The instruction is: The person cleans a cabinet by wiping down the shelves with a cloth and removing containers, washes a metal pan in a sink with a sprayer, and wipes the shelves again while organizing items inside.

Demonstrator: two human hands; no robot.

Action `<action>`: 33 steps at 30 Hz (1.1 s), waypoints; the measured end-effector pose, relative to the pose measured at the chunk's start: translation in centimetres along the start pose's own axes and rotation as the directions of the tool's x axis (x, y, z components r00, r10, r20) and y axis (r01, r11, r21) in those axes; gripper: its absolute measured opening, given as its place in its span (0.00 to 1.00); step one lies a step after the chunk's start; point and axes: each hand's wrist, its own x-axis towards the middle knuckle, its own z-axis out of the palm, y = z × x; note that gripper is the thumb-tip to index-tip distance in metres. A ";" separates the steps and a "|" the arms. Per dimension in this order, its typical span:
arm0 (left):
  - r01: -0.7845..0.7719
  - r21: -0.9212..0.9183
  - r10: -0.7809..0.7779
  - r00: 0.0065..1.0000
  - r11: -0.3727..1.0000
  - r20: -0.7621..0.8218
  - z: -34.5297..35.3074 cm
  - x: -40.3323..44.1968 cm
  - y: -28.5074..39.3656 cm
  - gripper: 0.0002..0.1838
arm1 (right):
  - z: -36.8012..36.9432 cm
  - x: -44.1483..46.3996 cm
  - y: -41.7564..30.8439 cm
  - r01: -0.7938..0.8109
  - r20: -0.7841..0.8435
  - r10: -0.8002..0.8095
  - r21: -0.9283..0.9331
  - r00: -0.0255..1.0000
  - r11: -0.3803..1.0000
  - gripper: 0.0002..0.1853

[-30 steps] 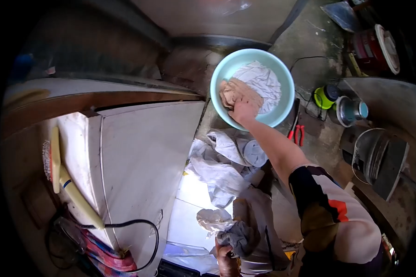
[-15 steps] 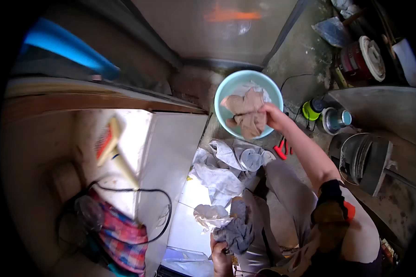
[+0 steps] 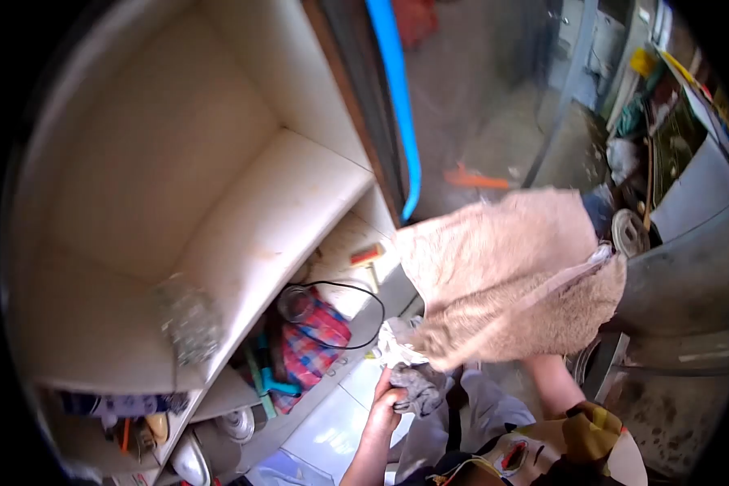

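A beige-brown cloth (image 3: 502,275) is spread wide in the air at centre right and hides the basin area. My right forearm reaches up beneath it, and the hand is hidden behind the cloth. Lower down, my left hand (image 3: 386,401) has its fingers closed around a crumpled grey cloth (image 3: 419,390). Just above that grey cloth is a crumpled white piece (image 3: 397,344), close to the lower left edge of the beige cloth.
White shelving (image 3: 275,202) fills the left side, with a clear plastic item (image 3: 190,320) on it. A checked cloth (image 3: 316,332), a black cable and a brush (image 3: 368,257) lie lower down. A round lid (image 3: 629,233) is at the right.
The beige cloth has come up out of the basin and is now spread open. The view has turned toward the shelving. My left hand still holds the grey cloth.
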 end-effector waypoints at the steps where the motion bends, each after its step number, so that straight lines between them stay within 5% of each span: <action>1: -0.009 -0.001 0.009 0.999 1.000 0.049 0.5 -0.9 1.1 0.39 | 1.4 -1.3 1.0 0.015 -0.078 -0.009 0.077 0.997 0.997 0.35; 5: -0.062 0.000 0.061 0.988 0.998 0.143 1.8 -4.9 5.1 0.36 | 4.4 -3.0 4.4 -0.204 0.097 0.200 0.033 0.975 0.978 0.33; 6: -0.085 0.017 0.081 0.985 0.996 0.153 1.4 -5.9 5.7 0.36 | 6.1 -2.8 4.6 -0.156 0.025 0.192 -0.487 0.981 0.859 0.33; 7: -0.108 0.034 0.101 0.981 0.994 0.162 1.0 -6.9 6.2 0.36 | 7.1 -2.2 5.0 -0.115 0.009 0.172 -0.708 0.985 0.697 0.32; 8: -0.132 0.051 0.122 0.978 0.990 0.172 0.6 -7.9 6.7 0.36 | 8.1 -1.6 5.4 -0.080 -0.007 0.152 -0.874 0.988 0.479 0.32; 10: -0.198 0.034 0.192 0.972 0.980 0.135 0.2 -10.0 7.5 0.35 | 8.5 0.9 6.4 0.144 0.161 0.017 -0.923 0.987 0.357 0.29; 14: -0.285 -0.052 0.288 0.954 0.957 0.087 -0.5 -12.8 8.7 0.34 | 14.1 7.1 6.6 0.505 0.516 -0.136 -0.856 0.846 -0.108 0.25; 19: -0.399 -0.016 0.399 0.917 0.917 0.003 -1.0 -13.5 8.9 0.34 | 17.5 19.0 9.5 0.567 0.570 0.048 -0.822 0.821 0.052 0.32; 21: -0.428 0.038 0.429 0.899 0.903 -0.081 -1.1 -13.4 8.9 0.34 | 18.8 19.4 11.9 0.448 0.423 0.166 -0.755 0.891 -0.478 0.37; 22: -0.437 0.035 0.438 0.894 0.899 -0.092 -1.1 -13.2 9.0 0.34 | 19.3 19.1 13.4 0.234 0.266 0.131 -0.401 0.955 -0.886 0.40; 28: -0.472 -0.006 0.450 0.845 0.882 -0.290 -1.0 -11.6 8.7 0.36 | 16.2 23.4 17.1 0.331 0.391 0.170 -0.391 0.904 -0.859 0.48; 33: -0.546 -0.034 0.500 0.789 0.837 -0.358 -0.2 -10.8 9.6 0.35 | 19.4 30.4 19.0 0.225 0.097 0.203 -0.369 0.974 -0.902 0.50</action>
